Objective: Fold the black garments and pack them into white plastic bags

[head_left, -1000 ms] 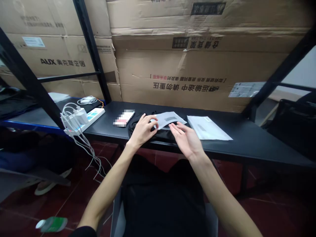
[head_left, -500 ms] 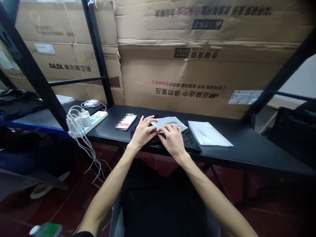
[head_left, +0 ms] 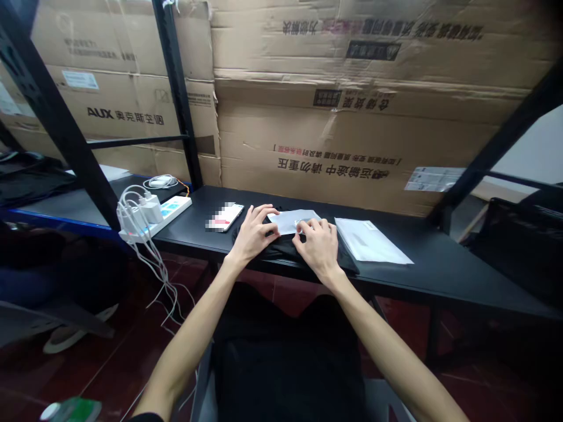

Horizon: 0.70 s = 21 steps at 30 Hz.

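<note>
A folded black garment (head_left: 281,249) lies on the black table (head_left: 440,258) in front of me, with a grey plastic mailer bag (head_left: 288,221) on top of it. My left hand (head_left: 254,231) rests on the garment with its fingers curled at the bag's left edge. My right hand (head_left: 319,243) lies on the bag's right part, fingers bent and pressing down on it. Whether either hand pinches the bag I cannot tell.
A white mailer bag (head_left: 372,247) lies to the right, a phone (head_left: 224,216) to the left. A power strip with chargers and cables (head_left: 152,217) sits at the table's left end. Cardboard boxes (head_left: 352,117) stand behind. A green bottle (head_left: 70,410) lies on the floor.
My right hand came down from hovering open above the table onto the grey bag and shifted slightly right. My left hand stayed at the bag's left edge.
</note>
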### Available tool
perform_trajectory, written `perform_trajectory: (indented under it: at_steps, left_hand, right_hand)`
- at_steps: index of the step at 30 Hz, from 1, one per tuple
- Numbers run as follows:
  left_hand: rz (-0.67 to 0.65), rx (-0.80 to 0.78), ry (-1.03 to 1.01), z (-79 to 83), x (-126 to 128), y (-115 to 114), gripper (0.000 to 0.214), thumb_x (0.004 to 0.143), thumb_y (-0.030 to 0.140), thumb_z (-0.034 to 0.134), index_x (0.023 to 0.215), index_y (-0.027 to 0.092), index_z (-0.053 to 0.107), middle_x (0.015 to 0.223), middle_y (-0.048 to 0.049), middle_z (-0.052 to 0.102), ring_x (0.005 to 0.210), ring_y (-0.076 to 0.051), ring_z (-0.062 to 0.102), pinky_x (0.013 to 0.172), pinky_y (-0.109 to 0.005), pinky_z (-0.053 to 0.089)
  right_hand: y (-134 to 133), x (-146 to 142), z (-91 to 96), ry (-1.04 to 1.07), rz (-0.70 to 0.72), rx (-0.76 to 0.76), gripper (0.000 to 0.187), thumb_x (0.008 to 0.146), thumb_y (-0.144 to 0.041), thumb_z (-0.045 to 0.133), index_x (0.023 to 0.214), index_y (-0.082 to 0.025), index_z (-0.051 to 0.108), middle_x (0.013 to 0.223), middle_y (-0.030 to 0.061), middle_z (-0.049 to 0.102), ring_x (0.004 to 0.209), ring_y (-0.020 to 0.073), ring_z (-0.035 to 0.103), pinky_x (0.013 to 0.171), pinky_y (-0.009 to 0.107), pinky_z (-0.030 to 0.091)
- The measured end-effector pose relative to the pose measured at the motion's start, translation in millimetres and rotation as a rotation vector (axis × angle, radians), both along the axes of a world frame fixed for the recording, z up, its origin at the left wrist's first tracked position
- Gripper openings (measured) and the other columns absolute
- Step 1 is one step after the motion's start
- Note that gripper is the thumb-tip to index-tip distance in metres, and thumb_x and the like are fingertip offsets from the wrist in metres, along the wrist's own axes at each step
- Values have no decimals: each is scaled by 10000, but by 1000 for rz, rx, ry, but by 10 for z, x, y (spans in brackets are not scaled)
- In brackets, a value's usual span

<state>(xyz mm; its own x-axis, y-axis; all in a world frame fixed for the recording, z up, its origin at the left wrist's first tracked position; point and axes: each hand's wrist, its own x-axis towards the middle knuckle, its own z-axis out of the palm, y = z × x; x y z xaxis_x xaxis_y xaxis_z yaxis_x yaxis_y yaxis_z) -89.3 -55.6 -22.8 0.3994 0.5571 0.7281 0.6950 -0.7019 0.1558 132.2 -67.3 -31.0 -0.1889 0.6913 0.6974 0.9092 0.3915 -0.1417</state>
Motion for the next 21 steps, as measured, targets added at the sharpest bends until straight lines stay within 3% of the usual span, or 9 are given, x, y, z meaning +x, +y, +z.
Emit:
perform_trajectory:
  at_steps: [5,13,17,21]
  left_hand:
    - [-7,16,-8,15,-65,26,92,957,232,824,881,242,773,1438,-74,695,1480,-319,545,1308,-658,351]
    - [-13,7,-64,17,-134,65,101,935,236,854,866,250,782,1407,-68,696,1465,-323,540,1281,-652,394]
    - [-31,18,-107,-29,-110,86,97,942,209,836,877,243,772,1399,-73,694,1433,-307,564,1246,-584,459]
    - [-34,1,-164,-85,-103,114,69,965,199,800,924,244,766,1386,-75,689,1389,-284,594,1223,-517,495]
  right_hand:
    - [48,288,39,-128,-177,28,118,967,-254,636,992,-230,749,1036,100,751,1035,317,571,975,462,360]
    - [121,762,77,-99,-313,-7,106,941,-260,630,942,-218,728,1022,117,768,1038,330,569,974,466,350]
    - [115,756,85,-119,-302,-41,148,958,-214,587,992,-209,731,1063,132,755,1075,345,570,1004,491,363]
    - [124,600,78,-158,-225,-74,273,949,-179,577,1166,-217,739,1216,159,733,1189,383,555,1043,526,381]
